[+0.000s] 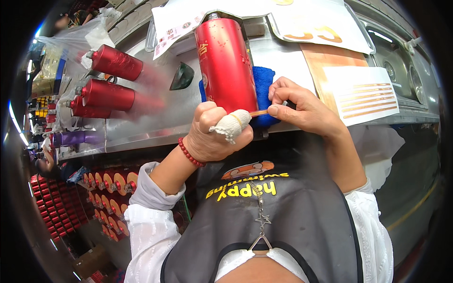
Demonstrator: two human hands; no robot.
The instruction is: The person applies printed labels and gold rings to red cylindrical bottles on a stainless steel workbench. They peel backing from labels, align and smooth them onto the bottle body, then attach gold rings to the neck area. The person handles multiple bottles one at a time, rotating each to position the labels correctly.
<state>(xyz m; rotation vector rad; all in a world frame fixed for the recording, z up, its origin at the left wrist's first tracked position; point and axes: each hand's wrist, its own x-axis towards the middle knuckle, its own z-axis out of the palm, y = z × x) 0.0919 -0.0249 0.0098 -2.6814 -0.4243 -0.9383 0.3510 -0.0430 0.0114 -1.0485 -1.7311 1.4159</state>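
Observation:
A large red metallic bottle (226,66) lies on its side on a blue cloth (263,82), its neck pointing away from me. My left hand (210,129) is closed at the bottle's near end, its fingers curled against the left edge. White cloth (232,125) wraps one of its digits and presses at the bottle's base. From there a thin copper-coloured strip (258,113) runs right to my right hand (302,106), which pinches its end between thumb and fingers. What lies under the wrapped digit is hidden.
A white sheet with several copper-coloured strips (368,94) lies at right over a tan board (325,61). Left on the metal table (151,127) are several red bottles (118,63) and a dark green piece (182,76). Racked red bottles (111,184) stand below left.

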